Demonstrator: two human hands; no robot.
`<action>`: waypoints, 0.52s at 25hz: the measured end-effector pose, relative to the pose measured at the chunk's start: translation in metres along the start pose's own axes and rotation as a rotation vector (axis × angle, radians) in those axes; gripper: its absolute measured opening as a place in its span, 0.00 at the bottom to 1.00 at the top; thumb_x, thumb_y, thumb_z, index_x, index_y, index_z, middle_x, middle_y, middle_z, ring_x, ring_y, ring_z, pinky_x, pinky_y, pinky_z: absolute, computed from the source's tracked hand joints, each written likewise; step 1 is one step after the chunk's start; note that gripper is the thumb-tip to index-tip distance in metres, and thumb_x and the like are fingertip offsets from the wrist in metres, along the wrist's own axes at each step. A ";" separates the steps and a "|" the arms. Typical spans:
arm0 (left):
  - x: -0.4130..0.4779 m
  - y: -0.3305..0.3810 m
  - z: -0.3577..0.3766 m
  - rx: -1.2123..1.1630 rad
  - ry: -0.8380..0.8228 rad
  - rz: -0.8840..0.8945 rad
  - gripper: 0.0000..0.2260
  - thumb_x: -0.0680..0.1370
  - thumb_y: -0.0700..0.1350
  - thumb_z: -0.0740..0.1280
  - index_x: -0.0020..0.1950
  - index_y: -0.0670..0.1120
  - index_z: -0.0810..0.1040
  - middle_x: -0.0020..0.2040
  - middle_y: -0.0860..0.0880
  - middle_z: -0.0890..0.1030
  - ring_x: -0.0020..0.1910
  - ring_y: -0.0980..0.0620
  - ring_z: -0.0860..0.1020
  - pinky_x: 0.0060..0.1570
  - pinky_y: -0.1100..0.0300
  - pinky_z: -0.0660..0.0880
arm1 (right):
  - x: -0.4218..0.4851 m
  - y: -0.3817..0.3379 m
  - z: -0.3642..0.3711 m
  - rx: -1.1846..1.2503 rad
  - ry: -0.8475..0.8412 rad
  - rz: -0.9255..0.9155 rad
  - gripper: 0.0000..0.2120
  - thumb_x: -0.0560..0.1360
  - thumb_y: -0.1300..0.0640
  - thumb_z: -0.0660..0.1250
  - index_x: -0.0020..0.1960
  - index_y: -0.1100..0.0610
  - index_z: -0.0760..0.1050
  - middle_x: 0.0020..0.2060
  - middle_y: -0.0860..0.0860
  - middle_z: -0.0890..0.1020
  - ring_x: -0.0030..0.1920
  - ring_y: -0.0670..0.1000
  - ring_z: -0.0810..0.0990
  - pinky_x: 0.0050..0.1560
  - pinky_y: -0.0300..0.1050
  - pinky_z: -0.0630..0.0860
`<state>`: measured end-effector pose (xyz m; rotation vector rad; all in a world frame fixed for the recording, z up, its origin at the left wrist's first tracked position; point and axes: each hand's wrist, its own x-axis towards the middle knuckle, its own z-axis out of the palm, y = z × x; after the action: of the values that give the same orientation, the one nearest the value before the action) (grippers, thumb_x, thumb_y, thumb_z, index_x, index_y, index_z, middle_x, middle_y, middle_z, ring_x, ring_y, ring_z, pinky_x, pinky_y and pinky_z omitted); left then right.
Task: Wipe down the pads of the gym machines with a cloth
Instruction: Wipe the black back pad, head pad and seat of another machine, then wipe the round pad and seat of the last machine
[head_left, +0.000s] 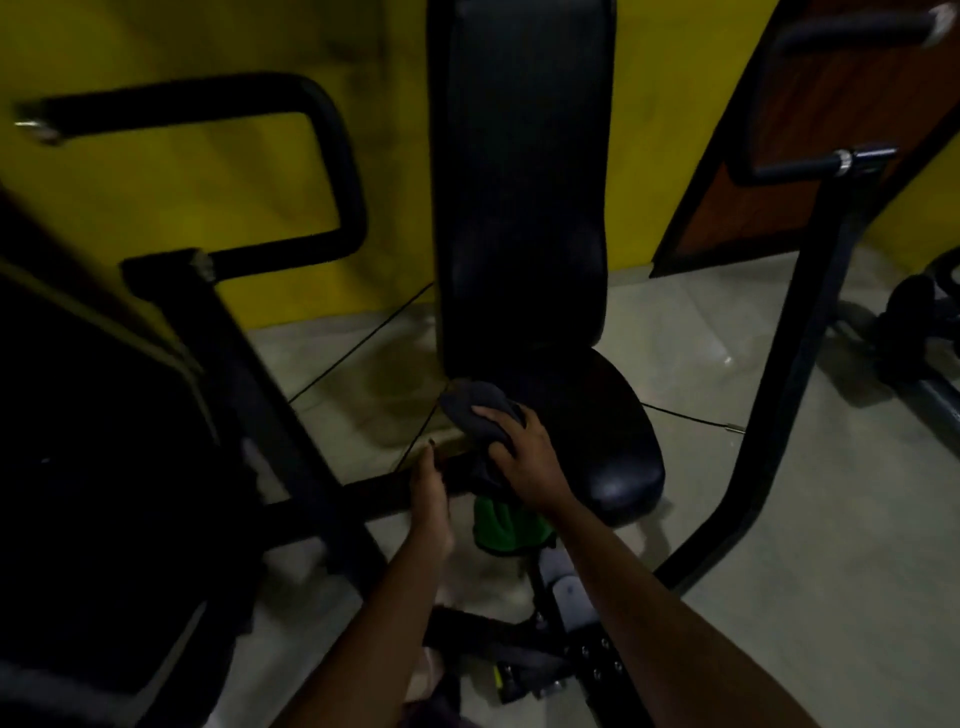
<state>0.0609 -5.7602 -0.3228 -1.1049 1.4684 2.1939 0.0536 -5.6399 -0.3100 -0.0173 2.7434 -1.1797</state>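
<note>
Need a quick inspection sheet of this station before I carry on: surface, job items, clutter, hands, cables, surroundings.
Surface: pale tiled floor, dimly lit; darker patches near the wall.
Job's things: dark cloth lies at the left edge of the black seat pad; tall black back pad stands upright behind it.
Clutter: green object below the seat, partly hidden; cannot identify.
Hands: right hand grips the cloth; left hand is at the black frame bar, fingers unclear.
Cables: thin cable runs across the floor left of the seat; another to its right.
Surroundings: yellow wall, curved handles, brown door.
</note>
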 end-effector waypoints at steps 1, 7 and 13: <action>-0.023 0.002 -0.016 0.010 0.011 0.044 0.23 0.82 0.54 0.53 0.74 0.45 0.62 0.70 0.45 0.68 0.69 0.45 0.67 0.60 0.55 0.66 | -0.019 -0.014 0.001 0.023 -0.013 -0.032 0.32 0.67 0.39 0.49 0.69 0.44 0.66 0.70 0.59 0.63 0.66 0.63 0.66 0.64 0.58 0.67; -0.151 -0.006 -0.127 -0.032 0.125 0.383 0.23 0.80 0.56 0.56 0.73 0.48 0.64 0.71 0.50 0.68 0.69 0.49 0.67 0.64 0.59 0.64 | -0.137 -0.102 0.019 0.191 -0.089 -0.257 0.18 0.80 0.58 0.58 0.70 0.54 0.66 0.66 0.61 0.67 0.64 0.60 0.69 0.60 0.42 0.65; -0.242 0.002 -0.241 -0.072 0.220 0.631 0.21 0.81 0.52 0.56 0.73 0.49 0.64 0.71 0.50 0.67 0.72 0.51 0.63 0.68 0.57 0.60 | -0.215 -0.189 0.060 0.351 -0.167 -0.355 0.17 0.79 0.55 0.59 0.68 0.51 0.67 0.65 0.56 0.71 0.64 0.56 0.71 0.62 0.51 0.70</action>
<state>0.3270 -5.9297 -0.1930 -1.0284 2.0750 2.6069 0.2650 -5.7987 -0.1847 -0.5533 2.4145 -1.6498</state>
